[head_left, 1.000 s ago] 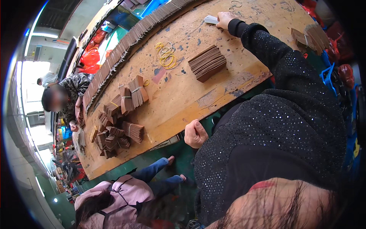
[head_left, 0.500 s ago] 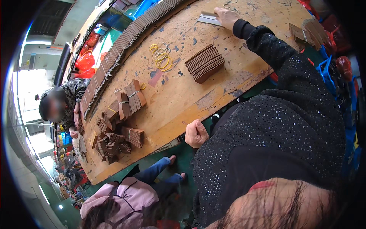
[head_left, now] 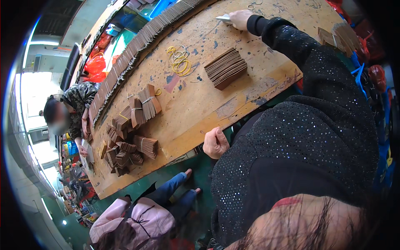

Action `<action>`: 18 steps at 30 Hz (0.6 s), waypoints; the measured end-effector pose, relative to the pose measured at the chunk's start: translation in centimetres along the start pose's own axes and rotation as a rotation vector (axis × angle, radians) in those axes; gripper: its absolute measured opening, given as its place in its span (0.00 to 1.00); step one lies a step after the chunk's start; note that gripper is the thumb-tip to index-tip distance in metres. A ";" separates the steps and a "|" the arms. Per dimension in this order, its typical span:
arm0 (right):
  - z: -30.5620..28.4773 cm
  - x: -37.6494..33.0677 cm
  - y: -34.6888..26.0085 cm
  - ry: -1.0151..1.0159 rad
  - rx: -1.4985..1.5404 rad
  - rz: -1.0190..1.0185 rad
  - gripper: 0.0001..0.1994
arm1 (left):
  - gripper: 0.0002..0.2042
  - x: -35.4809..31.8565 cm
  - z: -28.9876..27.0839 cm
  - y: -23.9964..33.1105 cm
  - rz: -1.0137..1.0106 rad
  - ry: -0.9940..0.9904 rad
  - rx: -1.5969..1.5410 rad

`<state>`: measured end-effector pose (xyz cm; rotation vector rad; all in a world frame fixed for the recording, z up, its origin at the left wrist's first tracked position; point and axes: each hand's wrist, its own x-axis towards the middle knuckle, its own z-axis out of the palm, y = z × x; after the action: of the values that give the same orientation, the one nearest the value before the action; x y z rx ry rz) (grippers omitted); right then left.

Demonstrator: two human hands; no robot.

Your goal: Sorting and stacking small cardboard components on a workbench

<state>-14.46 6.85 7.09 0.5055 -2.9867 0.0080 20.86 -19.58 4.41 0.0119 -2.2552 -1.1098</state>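
At the far side of the table, my right hand (head_left: pixel 240 19) is closed on a thin, flat, pale grey piece (head_left: pixel 224 18); its exact kind does not show. The piece is tilted, and only a narrow end sticks out left of the fingers. My left hand (head_left: pixel 216 143) is curled into a loose fist by the near table edge, in front of my body, with nothing showing in it. Between the hands lies a block of stacked folded brown pieces (head_left: pixel 226 68). Left of it is a heap of yellow and pale rubber bands (head_left: pixel 181 66).
Several banded brown bundles (head_left: pixel 146 146) are piled at the table's left end. A long row of brown pieces (head_left: pixel 137 52) lines the far edge; more bundles (head_left: pixel 343 38) lie at right. A co-worker in patterned sleeves (head_left: pixel 79 100) works at far left; a person in pink (head_left: pixel 146 216) is nearby.
My right hand has moved slightly left with the pale piece, which has turned from lying flat to nearly edge-on. My left hand has barely moved. The co-worker's hand has shifted lower at the table end.
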 end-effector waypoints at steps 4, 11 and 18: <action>2.0 -2.4 0.5 0.168 0.126 -0.089 0.08 | 0.05 -0.2 -0.1 -0.1 -0.004 0.012 0.044; 2.7 -2.9 0.2 0.170 0.236 -0.138 0.09 | 0.05 0.1 0.7 0.5 0.022 -0.014 -0.014; 2.5 -2.0 2.2 -0.078 0.313 0.031 0.13 | 0.05 -0.5 1.2 0.7 -0.011 -0.045 -0.002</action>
<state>-13.61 9.52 4.42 0.4989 -3.0832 0.4758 20.81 -18.16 4.09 -0.0011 -2.2970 -1.1283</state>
